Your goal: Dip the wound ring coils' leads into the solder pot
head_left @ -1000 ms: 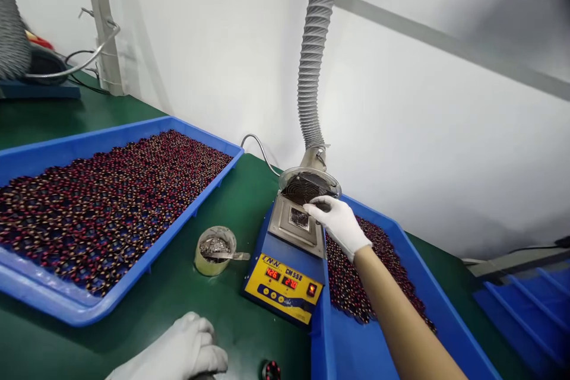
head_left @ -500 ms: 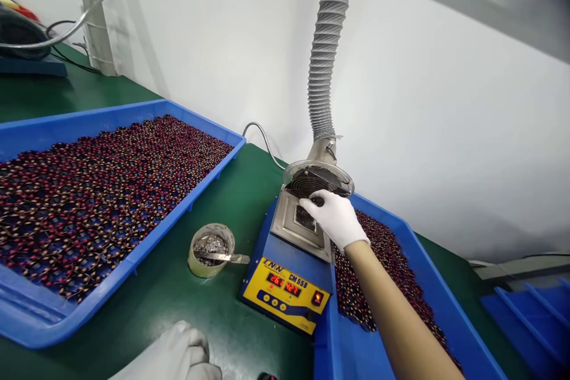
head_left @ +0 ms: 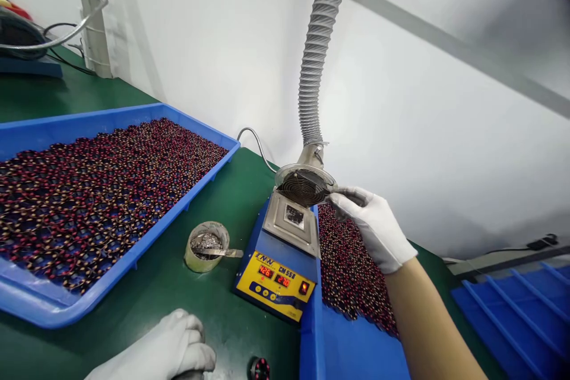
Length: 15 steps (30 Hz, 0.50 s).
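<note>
My right hand (head_left: 378, 228), in a white glove, is raised beside the extraction hood, over the edge of the right tray. Its thumb and fingers are pinched together; the thing between them is too blurred to name. Left of it stands a blue and yellow solder pot (head_left: 285, 241) with a small square well and a lit red display. Low in the view, my gloved left hand (head_left: 171, 344) rests on the green table with curled fingers. A dark edge shows under them, mostly hidden. Nearby on the table lies a small round black part (head_left: 259, 369) with pink spots.
A blue tray (head_left: 146, 255) of many small black, pink and copper-coloured parts fills the left side. Another blue tray (head_left: 356, 344) holds similar parts on the right. A round tub (head_left: 196, 261) with a metal scraper stands between. The hood (head_left: 327, 175) hangs from a grey hose (head_left: 312, 71).
My right hand has moved right, from above the solder pot's well to beside the hood. The well is now uncovered. The view has shifted slightly, and more of the round part near my left hand shows.
</note>
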Each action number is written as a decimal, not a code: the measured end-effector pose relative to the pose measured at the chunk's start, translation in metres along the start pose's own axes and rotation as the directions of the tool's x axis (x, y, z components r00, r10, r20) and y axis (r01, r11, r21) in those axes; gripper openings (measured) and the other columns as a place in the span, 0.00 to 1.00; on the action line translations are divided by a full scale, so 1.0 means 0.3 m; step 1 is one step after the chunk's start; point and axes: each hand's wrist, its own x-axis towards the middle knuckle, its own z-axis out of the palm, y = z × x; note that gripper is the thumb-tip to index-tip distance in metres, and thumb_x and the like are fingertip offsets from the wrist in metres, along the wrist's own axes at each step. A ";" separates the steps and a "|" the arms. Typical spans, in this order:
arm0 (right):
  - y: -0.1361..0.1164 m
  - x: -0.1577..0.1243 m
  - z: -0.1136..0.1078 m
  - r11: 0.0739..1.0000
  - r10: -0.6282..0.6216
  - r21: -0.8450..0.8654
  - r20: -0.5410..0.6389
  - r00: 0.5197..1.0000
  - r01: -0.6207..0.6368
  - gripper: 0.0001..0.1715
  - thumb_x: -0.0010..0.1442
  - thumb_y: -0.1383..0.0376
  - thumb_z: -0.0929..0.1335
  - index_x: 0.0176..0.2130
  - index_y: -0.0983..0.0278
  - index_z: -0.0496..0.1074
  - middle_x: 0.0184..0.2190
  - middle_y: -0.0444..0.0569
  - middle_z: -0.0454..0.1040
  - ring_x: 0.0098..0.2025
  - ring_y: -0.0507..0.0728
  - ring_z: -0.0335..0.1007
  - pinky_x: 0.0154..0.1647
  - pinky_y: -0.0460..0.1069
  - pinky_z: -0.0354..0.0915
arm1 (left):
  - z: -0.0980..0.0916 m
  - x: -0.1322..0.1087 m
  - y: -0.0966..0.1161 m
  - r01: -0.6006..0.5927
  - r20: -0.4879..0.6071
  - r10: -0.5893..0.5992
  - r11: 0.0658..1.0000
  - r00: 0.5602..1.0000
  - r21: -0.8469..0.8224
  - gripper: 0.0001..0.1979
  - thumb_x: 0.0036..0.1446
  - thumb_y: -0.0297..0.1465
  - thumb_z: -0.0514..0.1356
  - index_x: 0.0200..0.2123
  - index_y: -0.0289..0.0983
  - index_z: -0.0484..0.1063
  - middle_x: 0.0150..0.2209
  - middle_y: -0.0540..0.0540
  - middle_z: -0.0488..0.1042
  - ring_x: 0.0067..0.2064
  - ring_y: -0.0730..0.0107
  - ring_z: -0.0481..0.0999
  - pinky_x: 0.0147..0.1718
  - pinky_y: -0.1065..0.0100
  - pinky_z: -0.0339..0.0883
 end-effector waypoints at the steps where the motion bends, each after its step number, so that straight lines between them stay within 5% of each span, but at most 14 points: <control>1: -0.008 -0.031 -0.007 0.995 0.004 0.104 0.009 1.000 -0.005 0.22 0.49 0.52 0.73 0.40 0.63 0.74 0.36 0.50 0.78 0.34 0.55 0.73 0.37 0.51 0.69 | 0.002 -0.002 -0.002 0.026 0.016 -0.026 1.000 1.000 -0.017 0.05 0.63 0.33 0.56 0.38 0.46 0.72 0.36 0.51 0.74 0.39 0.67 0.71 0.41 0.70 0.61; 6: -0.024 -0.186 -0.011 0.834 0.004 0.550 0.092 0.996 -0.054 0.17 0.44 0.64 0.77 0.36 0.57 0.76 0.43 0.45 0.77 0.41 0.52 0.72 0.42 0.46 0.68 | -0.002 -0.009 -0.015 0.151 0.023 -0.149 0.985 0.989 -0.085 0.08 0.63 0.34 0.53 0.40 0.46 0.72 0.39 0.49 0.72 0.42 0.65 0.69 0.44 0.67 0.60; 15: -0.062 -0.308 -0.019 0.786 -0.084 0.616 0.182 0.980 -0.047 0.13 0.44 0.67 0.77 0.31 0.57 0.74 0.44 0.42 0.77 0.45 0.54 0.71 0.44 0.47 0.67 | -0.014 -0.007 -0.009 0.206 0.013 -0.206 0.976 0.979 -0.076 0.10 0.64 0.34 0.51 0.40 0.45 0.73 0.38 0.48 0.71 0.42 0.62 0.68 0.45 0.64 0.59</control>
